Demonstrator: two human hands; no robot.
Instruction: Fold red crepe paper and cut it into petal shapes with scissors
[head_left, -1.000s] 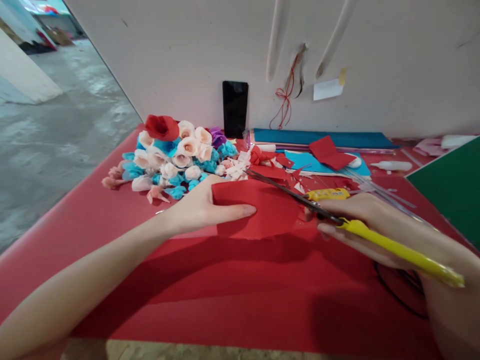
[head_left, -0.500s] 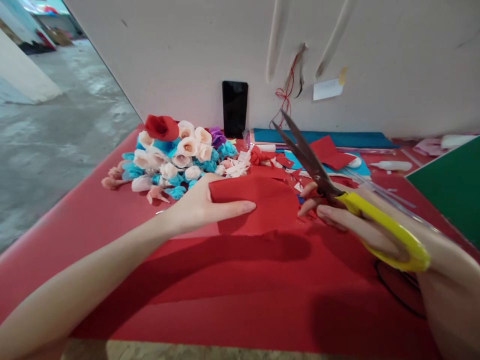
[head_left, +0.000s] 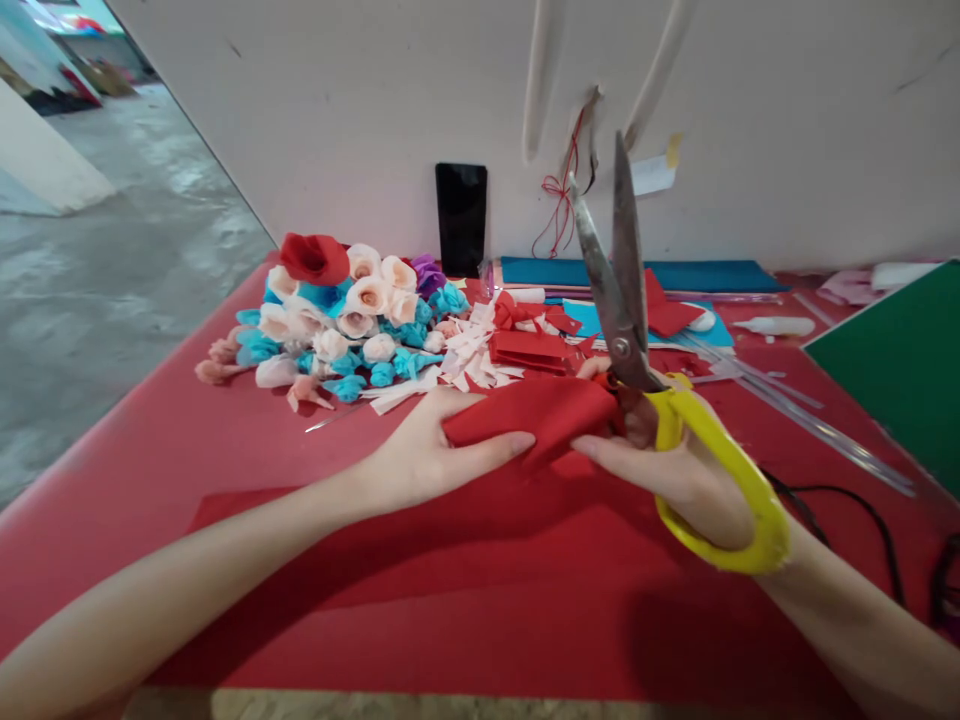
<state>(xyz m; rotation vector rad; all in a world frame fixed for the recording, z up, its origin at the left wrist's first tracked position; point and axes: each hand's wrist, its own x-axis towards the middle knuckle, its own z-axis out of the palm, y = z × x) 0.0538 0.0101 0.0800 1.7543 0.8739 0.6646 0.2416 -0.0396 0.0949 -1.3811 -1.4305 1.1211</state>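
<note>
Red paper [head_left: 540, 412] bends between both hands, above the bench [head_left: 187, 450]. The left hand [head_left: 431, 450] grips its left end, thumb on top; the right hand [head_left: 675, 475] pinches the right end while keeping hold of scissors [head_left: 622, 347], blades parted and pointing far. Best to keep those points clear and handle the paper lightly, avoiding creases.

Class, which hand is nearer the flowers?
Left. The left hand is in front of the flowers, toward their right; the right hand is farther right, holding scissors.
</note>
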